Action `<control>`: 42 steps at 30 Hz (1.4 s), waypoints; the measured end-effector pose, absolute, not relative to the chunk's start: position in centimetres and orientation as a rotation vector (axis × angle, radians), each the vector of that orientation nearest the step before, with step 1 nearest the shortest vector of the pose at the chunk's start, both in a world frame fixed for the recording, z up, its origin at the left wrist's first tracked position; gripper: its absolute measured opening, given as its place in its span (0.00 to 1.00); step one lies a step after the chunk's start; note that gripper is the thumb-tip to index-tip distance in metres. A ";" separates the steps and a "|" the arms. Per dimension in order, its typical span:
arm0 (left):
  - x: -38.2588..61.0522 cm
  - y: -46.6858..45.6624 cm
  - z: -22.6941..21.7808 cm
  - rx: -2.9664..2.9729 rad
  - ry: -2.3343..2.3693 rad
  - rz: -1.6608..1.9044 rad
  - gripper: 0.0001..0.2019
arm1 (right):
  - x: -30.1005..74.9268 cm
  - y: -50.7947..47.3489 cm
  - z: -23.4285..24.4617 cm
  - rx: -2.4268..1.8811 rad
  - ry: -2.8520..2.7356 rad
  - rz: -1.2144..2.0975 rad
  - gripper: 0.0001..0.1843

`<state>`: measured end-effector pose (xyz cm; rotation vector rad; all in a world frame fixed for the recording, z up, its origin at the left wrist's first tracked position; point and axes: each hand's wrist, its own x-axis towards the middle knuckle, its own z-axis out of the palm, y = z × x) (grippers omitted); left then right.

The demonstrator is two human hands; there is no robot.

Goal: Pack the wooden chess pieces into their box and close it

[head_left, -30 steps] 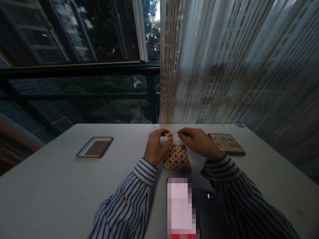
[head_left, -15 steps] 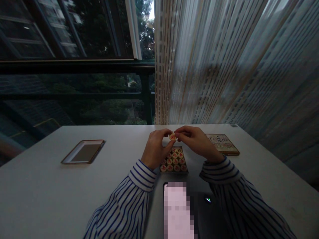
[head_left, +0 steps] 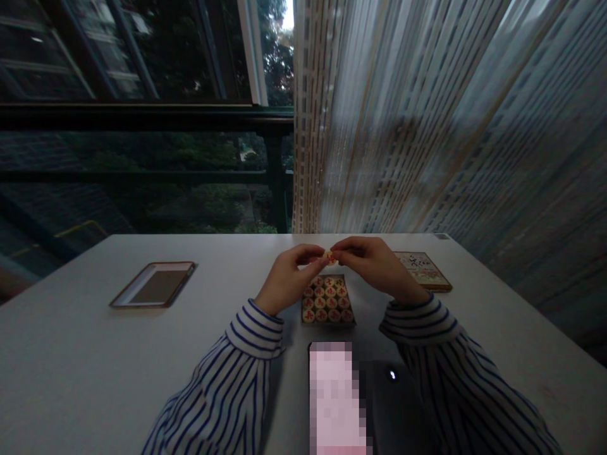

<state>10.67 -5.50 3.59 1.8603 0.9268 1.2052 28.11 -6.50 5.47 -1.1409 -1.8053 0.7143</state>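
Pinched at its rim between closed fingertips of left hand (head_left: 284, 282) and right hand (head_left: 375, 265): round cream game piece (head_left: 329, 258) with red character. Directly beneath the fingers, small brown open box (head_left: 327, 301) of matching pieces. Shallow edge grip; possible slip, disturbing the packed rows.

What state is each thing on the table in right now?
game piece, lifted, pinched between left hand and right hand
piece box, open, rows of pieces inside
brown tray, flat, hollow side up
printed card, flat, face up
phone, flat, screen lit
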 end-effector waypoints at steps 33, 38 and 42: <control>10.8 -5.4 3.7 1.218 0.828 1.107 0.11 | 27.6 -7.0 5.7 -1.168 -1.780 0.875 0.12; 10.8 -5.4 3.8 1.255 0.856 1.097 0.10 | 27.6 -6.9 5.6 -1.155 -1.775 0.868 0.10; 10.7 -5.3 3.6 1.285 0.861 1.092 0.11 | 27.7 -6.8 5.4 -1.146 -1.778 0.874 0.10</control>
